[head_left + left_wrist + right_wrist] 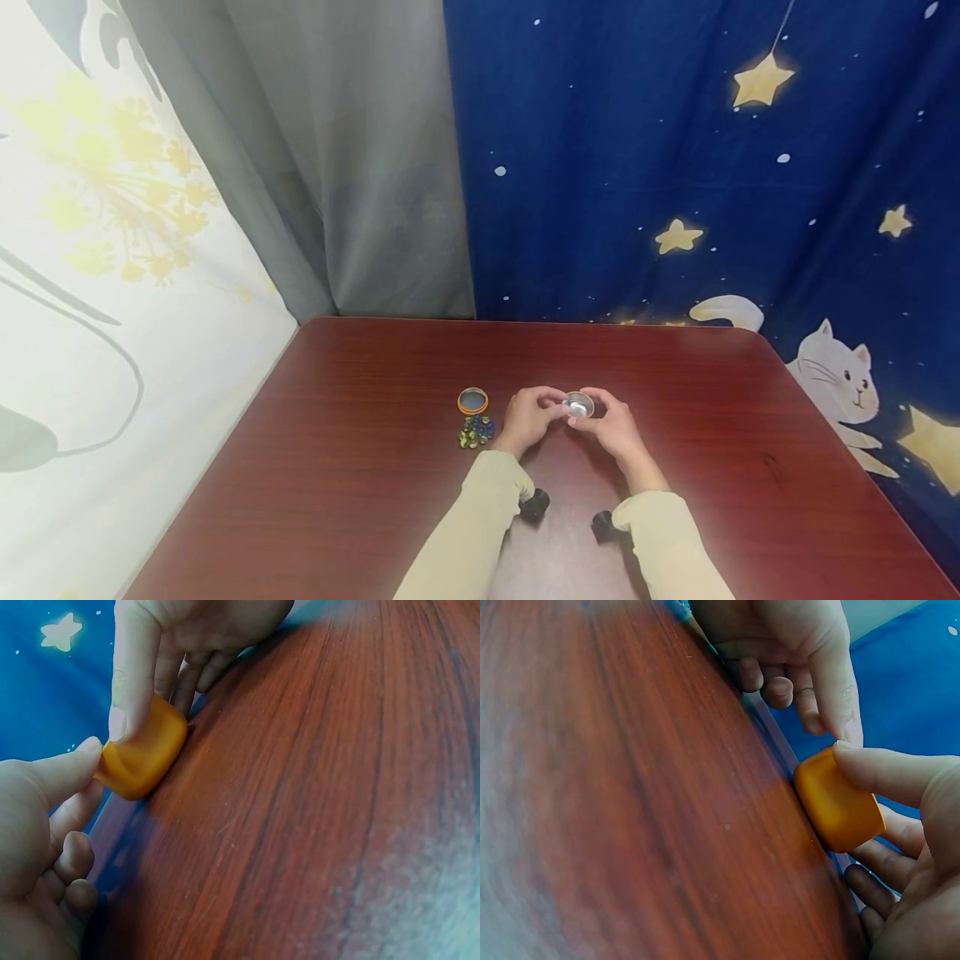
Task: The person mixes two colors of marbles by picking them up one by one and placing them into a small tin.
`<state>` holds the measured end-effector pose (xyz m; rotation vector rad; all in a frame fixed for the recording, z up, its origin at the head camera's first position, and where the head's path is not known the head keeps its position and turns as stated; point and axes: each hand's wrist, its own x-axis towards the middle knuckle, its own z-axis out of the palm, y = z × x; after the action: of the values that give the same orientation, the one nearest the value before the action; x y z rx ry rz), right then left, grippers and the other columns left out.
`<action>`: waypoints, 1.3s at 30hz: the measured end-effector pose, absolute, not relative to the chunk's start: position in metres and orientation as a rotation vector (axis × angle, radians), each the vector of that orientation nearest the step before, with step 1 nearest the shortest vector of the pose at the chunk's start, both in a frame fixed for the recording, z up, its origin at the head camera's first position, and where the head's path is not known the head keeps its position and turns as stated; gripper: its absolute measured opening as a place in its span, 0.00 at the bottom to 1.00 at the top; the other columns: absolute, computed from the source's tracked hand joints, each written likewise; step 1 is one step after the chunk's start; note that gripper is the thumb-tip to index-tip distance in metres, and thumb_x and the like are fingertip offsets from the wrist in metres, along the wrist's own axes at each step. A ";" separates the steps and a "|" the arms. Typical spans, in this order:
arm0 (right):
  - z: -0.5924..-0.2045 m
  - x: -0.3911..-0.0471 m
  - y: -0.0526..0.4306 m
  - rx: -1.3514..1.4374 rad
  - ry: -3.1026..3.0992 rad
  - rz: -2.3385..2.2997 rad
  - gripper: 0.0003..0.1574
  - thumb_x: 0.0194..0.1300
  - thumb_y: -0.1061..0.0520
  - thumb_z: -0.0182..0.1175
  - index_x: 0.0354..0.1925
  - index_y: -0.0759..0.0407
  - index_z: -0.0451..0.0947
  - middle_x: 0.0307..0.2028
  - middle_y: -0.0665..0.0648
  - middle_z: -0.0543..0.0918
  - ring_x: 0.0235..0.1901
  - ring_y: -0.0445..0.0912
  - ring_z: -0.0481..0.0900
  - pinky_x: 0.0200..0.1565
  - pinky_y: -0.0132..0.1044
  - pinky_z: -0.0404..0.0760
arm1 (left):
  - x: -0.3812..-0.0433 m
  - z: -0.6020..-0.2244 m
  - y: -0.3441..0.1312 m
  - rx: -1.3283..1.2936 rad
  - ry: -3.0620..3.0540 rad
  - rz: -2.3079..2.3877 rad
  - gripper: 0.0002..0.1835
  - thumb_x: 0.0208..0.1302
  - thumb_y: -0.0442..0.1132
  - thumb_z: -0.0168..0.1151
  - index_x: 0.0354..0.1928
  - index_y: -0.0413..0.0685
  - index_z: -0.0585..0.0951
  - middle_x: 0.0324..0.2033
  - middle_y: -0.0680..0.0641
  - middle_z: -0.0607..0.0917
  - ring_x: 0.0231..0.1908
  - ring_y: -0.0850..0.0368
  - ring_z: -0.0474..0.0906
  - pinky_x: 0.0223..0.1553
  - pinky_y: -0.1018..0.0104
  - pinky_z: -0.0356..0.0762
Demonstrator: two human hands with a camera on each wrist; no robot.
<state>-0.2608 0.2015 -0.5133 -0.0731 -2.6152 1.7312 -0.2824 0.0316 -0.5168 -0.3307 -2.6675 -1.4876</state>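
The grip of each hand is clamped on a small cup (579, 405), thumb and fingers at its rim: the left hand (534, 417) on the left side, the right hand (615, 427) on the right. The cup sits in the far half of the counter (360, 475), slightly right of its middle. Squat and round, its axis roughly upright, it faces mouth up. Its outside is smooth matt orange, its inside shiny silver; whether its base touches the counter is unclear. Fingers cover parts of the rim. Beyond the left hand, toward the counter's left edge, lie an orange-rimmed grey dish (472, 402) and, just nearer, a cluster of glossy green and blue beads (476, 432). The counter is dark red, wood-grained, with rounded far corners; grey (390, 167) and starry blue (600, 167) curtains hang behind its far edge.
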 end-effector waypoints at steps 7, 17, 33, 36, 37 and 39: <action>-0.513 -0.260 0.200 -0.067 -2.617 1.730 0.38 0.51 0.59 0.75 0.59 0.61 0.73 0.55 0.64 0.76 0.56 0.57 0.68 0.55 0.53 0.66 | -0.282 -0.515 0.030 -0.343 -2.657 -1.511 0.09 0.56 0.42 0.73 0.39 0.55 0.87 0.21 0.61 0.81 0.26 0.67 0.75 0.31 0.68 0.72; -0.515 -0.260 0.199 -0.072 -2.618 1.722 0.37 0.50 0.59 0.75 0.58 0.60 0.74 0.52 0.62 0.79 0.51 0.54 0.74 0.49 0.45 0.72 | -0.282 -0.516 0.029 -0.344 -2.664 -1.519 0.08 0.56 0.41 0.73 0.39 0.54 0.87 0.21 0.61 0.80 0.26 0.67 0.75 0.30 0.69 0.72; -0.517 -0.261 0.199 -0.060 -2.614 1.718 0.36 0.50 0.60 0.75 0.58 0.59 0.75 0.52 0.60 0.80 0.51 0.52 0.74 0.48 0.43 0.72 | -0.285 -0.513 0.027 -0.408 -2.655 -1.570 0.08 0.56 0.39 0.73 0.39 0.51 0.87 0.21 0.59 0.81 0.25 0.66 0.75 0.31 0.69 0.72; -0.516 -0.260 0.199 -0.054 -2.614 1.707 0.37 0.49 0.59 0.75 0.58 0.60 0.75 0.52 0.61 0.80 0.52 0.54 0.73 0.50 0.45 0.70 | -0.284 -0.511 0.025 -0.422 -2.655 -1.581 0.08 0.56 0.39 0.72 0.39 0.51 0.87 0.21 0.59 0.81 0.25 0.66 0.75 0.31 0.69 0.72; -0.516 -0.260 0.199 -0.056 -2.614 1.704 0.37 0.49 0.59 0.76 0.57 0.60 0.75 0.52 0.61 0.80 0.52 0.54 0.73 0.51 0.46 0.69 | -0.284 -0.510 0.024 -0.424 -2.657 -1.583 0.08 0.56 0.39 0.72 0.39 0.51 0.87 0.21 0.59 0.81 0.25 0.66 0.75 0.31 0.69 0.72; -0.515 -0.260 0.199 -0.055 -2.617 1.697 0.37 0.49 0.59 0.76 0.57 0.61 0.75 0.52 0.62 0.80 0.53 0.55 0.72 0.52 0.48 0.68 | -0.284 -0.508 0.023 -0.424 -2.662 -1.584 0.08 0.56 0.39 0.72 0.39 0.51 0.87 0.21 0.59 0.81 0.26 0.66 0.75 0.31 0.69 0.72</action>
<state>-0.2600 0.1991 -0.5150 -0.0554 -2.6165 1.6970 -0.2842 0.0233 -0.5083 -0.4242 -2.6616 -1.5836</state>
